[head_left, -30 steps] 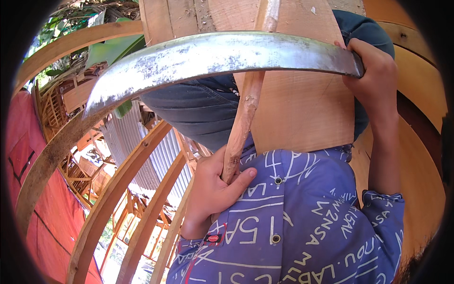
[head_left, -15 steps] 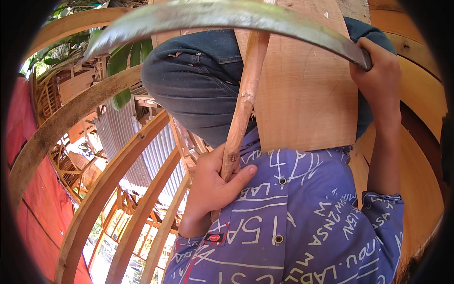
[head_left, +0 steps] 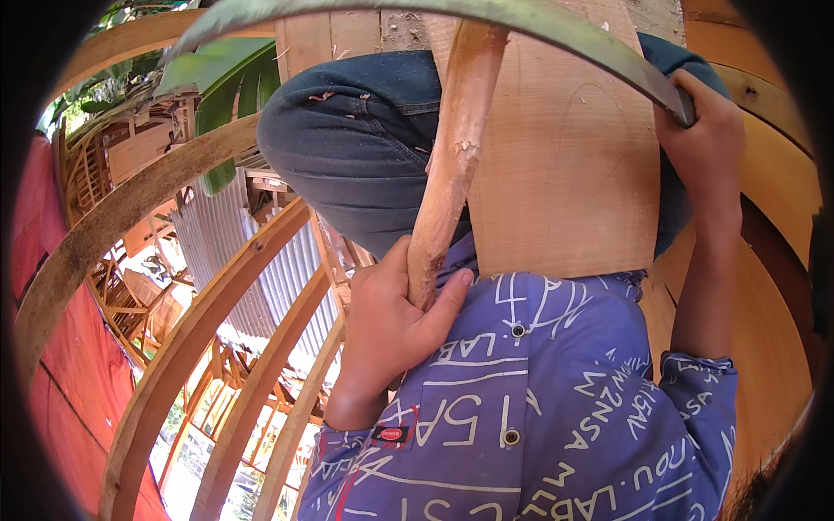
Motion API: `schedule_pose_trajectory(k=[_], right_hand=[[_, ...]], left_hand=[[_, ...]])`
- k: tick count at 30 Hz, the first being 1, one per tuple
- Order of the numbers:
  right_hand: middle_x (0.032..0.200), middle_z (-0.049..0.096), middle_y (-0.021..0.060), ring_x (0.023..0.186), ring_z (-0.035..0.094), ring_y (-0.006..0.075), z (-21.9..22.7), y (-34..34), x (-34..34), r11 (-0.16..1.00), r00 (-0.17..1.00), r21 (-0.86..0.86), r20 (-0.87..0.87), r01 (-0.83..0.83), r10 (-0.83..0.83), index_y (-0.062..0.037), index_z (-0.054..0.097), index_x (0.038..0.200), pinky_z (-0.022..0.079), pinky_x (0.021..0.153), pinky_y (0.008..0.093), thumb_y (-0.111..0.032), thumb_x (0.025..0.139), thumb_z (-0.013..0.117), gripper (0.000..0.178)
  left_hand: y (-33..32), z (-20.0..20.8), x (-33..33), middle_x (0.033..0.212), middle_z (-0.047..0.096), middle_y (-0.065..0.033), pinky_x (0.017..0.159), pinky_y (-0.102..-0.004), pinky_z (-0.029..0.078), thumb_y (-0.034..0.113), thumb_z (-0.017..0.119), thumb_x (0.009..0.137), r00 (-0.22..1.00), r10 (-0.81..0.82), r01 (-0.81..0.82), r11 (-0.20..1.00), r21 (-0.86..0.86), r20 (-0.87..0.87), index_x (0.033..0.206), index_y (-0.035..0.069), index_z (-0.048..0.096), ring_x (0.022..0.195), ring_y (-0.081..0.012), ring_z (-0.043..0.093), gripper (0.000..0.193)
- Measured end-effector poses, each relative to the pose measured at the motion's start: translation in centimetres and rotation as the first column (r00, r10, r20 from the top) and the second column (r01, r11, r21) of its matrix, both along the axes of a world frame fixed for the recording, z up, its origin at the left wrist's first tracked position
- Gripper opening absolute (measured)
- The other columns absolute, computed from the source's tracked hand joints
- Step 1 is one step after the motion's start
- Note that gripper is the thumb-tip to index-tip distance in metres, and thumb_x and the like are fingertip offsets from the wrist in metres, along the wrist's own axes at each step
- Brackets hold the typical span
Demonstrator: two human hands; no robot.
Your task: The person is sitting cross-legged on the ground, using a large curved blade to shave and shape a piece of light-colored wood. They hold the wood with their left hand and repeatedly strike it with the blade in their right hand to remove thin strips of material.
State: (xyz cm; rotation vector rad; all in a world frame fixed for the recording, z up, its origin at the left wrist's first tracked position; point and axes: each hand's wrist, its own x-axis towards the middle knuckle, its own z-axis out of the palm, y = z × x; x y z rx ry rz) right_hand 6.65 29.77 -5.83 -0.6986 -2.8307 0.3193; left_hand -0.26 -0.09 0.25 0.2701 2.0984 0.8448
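My left hand (head_left: 388, 308) is closed around the lower end of a peeled wooden stick (head_left: 453, 156), thumb along its side. The stick slants away from me, and its far end meets the blade in the picture. My right hand (head_left: 708, 148), at the far right, grips the end of a machete (head_left: 521, 19) with a long curved blade; its handle is hidden in the fist. The blade reaches leftward across the top of the view, partly cut off by the upper edge. A flat, pale wooden board (head_left: 565, 191) lies between my bent legs, behind the stick.
My bent knee (head_left: 339, 130) in dark trousers is left of the stick, with small shavings on it. Curved wooden ribs (head_left: 217, 321) rise along the left, with corrugated metal sheets (head_left: 221, 260) beyond. Orange-brown planks (head_left: 764, 313) curve along the right.
The blade has moved farther up in the view, with its middle now beyond the top edge. The stick looks larger, and my left hand has shifted slightly up and left with it.
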Motion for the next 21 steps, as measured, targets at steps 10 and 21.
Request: schedule_pose_trajectory(k=[10,21], right_hand=[[0.068,0.058,0.0131,0.062,0.057,0.0317,1.4,-3.0,0.2,0.971,0.979,-0.128,-0.019,-0.201,0.201,-0.0059,0.061,0.079,0.042,0.054,0.0367,-0.009,0.062,0.068,0.018],[0.057,0.046,0.0095,0.050,0.044,0.0272,0.6,-1.5,1.6,0.992,0.993,-0.028,-0.001,-0.119,0.119,-0.0056,0.051,0.066,0.036,0.048,0.0337,-0.022,0.081,0.069,0.029]], left_hand=[[0.9,-0.7,0.4,0.061,0.059,-0.0174,0.050,-0.0380,0.046,0.022,0.072,0.078,0.991,-0.064,0.066,0.998,0.015,-0.119,0.084,-0.001,0.055,0.056,-0.0358,0.061,0.029],[1.1,-1.3,0.4,0.068,0.061,-0.0126,0.056,-0.0278,0.044,0.015,0.072,0.077,0.982,-0.183,0.183,0.983,0.010,-0.039,0.091,-0.002,0.060,0.059,-0.0145,0.057,0.025]])
